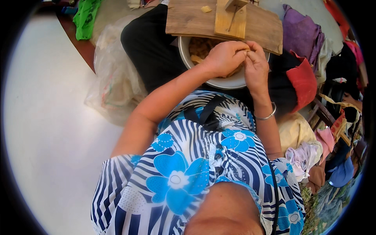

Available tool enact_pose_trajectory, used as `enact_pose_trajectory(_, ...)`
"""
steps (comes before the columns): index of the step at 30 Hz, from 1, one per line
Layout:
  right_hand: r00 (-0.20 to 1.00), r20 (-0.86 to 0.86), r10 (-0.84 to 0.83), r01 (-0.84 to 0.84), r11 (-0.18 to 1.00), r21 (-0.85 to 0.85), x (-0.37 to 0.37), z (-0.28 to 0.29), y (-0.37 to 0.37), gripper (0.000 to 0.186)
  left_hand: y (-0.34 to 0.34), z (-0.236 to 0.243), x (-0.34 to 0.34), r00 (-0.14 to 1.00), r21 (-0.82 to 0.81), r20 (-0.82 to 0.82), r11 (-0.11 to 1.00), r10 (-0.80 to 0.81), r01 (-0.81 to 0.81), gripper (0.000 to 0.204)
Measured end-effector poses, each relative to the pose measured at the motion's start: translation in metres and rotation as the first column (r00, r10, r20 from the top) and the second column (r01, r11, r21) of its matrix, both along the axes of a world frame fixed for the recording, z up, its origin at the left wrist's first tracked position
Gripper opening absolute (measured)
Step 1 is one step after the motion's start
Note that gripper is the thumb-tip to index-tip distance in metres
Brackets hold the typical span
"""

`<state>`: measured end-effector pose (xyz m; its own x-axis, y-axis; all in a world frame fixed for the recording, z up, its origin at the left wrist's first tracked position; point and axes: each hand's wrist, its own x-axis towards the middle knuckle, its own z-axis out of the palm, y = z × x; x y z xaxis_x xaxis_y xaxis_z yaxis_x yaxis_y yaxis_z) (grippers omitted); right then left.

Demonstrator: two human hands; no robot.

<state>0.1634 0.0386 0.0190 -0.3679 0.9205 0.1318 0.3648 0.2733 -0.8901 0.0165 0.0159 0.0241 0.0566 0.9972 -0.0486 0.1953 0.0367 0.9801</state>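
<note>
Left hand (pixel 226 58) and right hand (pixel 256 67) fingertip-to-fingertip; above white bowl (pixel 226 83)

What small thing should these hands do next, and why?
Perhaps part the left hand and right hand over the white bowl, letting anything pinched drop in: the two meet there, any held piece is hard to make out, and brown pieces lie inside.

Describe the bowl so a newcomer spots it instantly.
Find the wide wooden board at the picture's top. Just below, partly hidden by it, is a pale round bowl. Its curved rim and brown pieces inside set it apart from that board.
</note>
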Motion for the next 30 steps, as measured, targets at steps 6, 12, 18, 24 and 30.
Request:
enact_pose_trajectory(6,0.993,-0.082,-0.091,0.096,0.994,0.060,-0.009,0.016,0.000,0.012,0.007,0.001,0.000,0.988,-0.137,0.135,0.989,0.072,-0.053,0.027)
enact_pose_trajectory(12,0.963,-0.181,-0.197,0.199,0.980,-0.009,-0.011,0.004,0.025,0.015,-0.016,0.005,0.003,0.957,-0.275,0.259,0.960,0.128,-0.054,0.023)
enact_pose_trajectory(18,0.818,-0.463,-0.341,0.063,0.853,-0.518,-0.002,-0.020,0.032,0.021,-0.030,-0.003,-0.008,0.942,0.167,-0.276,0.974,0.193,-0.151,0.011)
enact_pose_trajectory(24,0.992,-0.095,0.084,-0.114,0.915,-0.387,0.004,0.035,0.039,0.022,-0.023,0.006,-0.023,0.745,0.417,-0.608,0.909,0.274,0.006,0.011)
enact_pose_trajectory(30,0.972,0.094,0.213,-0.165,0.916,-0.367,0.016,0.043,0.029,0.014,-0.015,0.001,-0.032,0.898,0.260,-0.419,0.965,0.135,-0.024,0.014)
